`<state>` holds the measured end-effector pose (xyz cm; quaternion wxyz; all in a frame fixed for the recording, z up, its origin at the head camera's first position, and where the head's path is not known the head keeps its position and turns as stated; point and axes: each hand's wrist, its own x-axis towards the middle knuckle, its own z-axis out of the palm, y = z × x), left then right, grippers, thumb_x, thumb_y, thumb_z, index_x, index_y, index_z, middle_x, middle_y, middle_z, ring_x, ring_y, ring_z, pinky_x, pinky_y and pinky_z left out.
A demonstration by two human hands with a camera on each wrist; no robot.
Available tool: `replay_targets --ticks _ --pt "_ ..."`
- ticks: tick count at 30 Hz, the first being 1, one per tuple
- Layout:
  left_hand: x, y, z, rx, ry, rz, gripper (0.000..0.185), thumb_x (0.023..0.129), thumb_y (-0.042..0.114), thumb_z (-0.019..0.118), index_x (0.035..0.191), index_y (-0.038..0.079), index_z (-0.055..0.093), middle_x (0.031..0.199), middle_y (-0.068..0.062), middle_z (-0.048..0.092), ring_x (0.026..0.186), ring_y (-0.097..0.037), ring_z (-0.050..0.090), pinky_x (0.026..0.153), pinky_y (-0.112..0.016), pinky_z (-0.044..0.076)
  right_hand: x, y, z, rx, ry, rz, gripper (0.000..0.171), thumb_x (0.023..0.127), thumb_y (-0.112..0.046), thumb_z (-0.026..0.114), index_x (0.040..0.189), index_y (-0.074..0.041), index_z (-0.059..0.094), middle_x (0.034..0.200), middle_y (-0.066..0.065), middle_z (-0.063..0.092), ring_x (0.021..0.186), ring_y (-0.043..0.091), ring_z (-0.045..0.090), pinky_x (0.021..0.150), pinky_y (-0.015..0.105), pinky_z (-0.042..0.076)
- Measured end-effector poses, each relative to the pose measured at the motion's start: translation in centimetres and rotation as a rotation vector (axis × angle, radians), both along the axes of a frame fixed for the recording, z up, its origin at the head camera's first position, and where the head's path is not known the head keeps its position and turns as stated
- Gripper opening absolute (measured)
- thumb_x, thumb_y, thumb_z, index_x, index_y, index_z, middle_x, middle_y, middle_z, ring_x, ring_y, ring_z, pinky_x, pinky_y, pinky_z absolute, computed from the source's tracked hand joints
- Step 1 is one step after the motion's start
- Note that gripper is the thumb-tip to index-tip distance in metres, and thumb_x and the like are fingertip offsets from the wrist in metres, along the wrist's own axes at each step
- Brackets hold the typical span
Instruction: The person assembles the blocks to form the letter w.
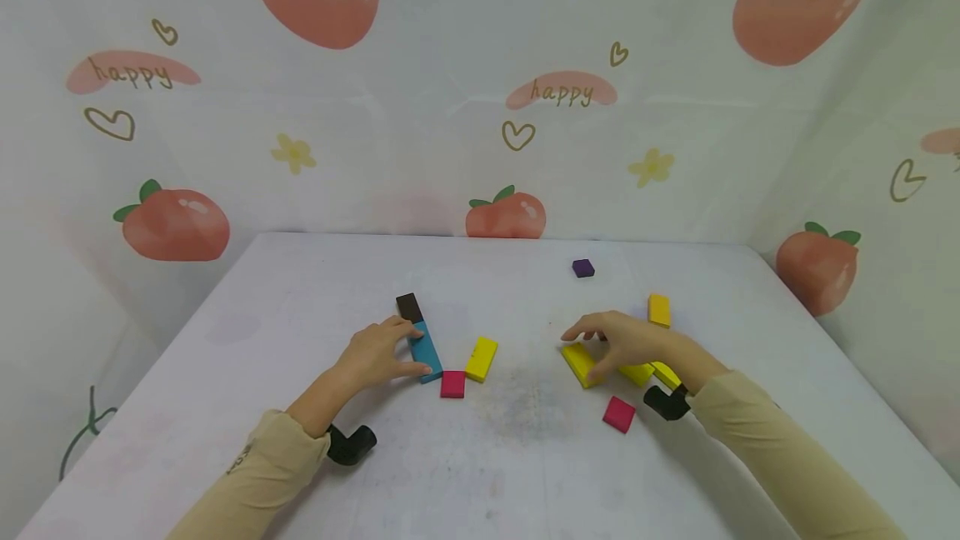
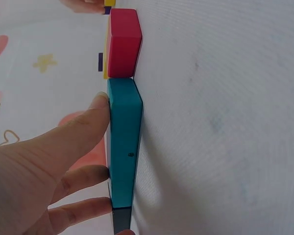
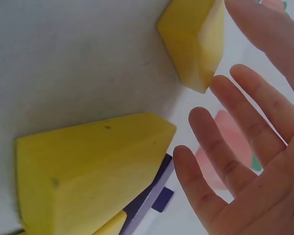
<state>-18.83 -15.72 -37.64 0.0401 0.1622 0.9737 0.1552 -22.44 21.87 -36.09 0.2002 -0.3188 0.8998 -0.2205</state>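
While both arms lie stretched over the white table [image 1: 300, 290], the left hand [image 1: 377, 352] rests against the long blue block [image 1: 425, 352], its straight fingers [image 2: 83, 125] pressing along one side rather than curling round it. That blue block lies flat near the middle of the table, with a dark brown block [image 1: 408, 307] touching its far end and a small red block [image 1: 452, 384] just at its near end. Beside the red one sits a yellow block [image 1: 481, 358], slightly angled.

Over on the other side, the right hand [image 1: 626, 342] hovers spread and relaxed, fingers [image 3: 220, 156] loose and apart, gripping nothing. Its fingertips come down at a yellow slab [image 1: 580, 363] lying just beneath them; whether they touch it I cannot tell. Two more yellow pieces [image 1: 651, 373] peek out from under the wrist. Another yellow block [image 1: 658, 309] lies just beyond the hand, a second red block [image 1: 618, 413] lies nearer the person, and a small purple block [image 1: 582, 267] sits well apart toward the back wall. Black wrist straps [image 1: 350, 444] show on both beige sleeves [image 1: 757, 432].
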Motion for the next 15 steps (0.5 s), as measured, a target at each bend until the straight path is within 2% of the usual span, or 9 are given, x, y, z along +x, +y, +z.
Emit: replay_targets --ticks 9,15 --pt "0.03 0.02 0.09 -0.003 0.004 -0.003 0.057 0.076 0.042 0.073 0.120 0.007 0.060 0.129 -0.020 0.054 0.111 -0.038 0.055 0.092 -0.057 0.045 0.11 0.48 -0.46 -0.009 -0.013 0.014 0.051 0.076 -0.023 0.077 0.122 -0.013 0.058 0.126 0.005 0.058 0.114 0.030 0.054 0.099 0.051 0.044" --pt "0.00 0.04 0.07 -0.006 -0.004 0.000 0.057 0.077 0.042 0.073 0.121 0.007 0.060 0.130 -0.020 0.053 0.112 -0.038 0.054 0.093 -0.057 0.045 0.33 0.33 -0.50 -0.015 0.012 0.047 0.050 0.076 -0.021 0.077 0.122 -0.011 0.059 0.125 0.006 0.059 0.111 0.028 0.055 0.097 0.048 0.046"
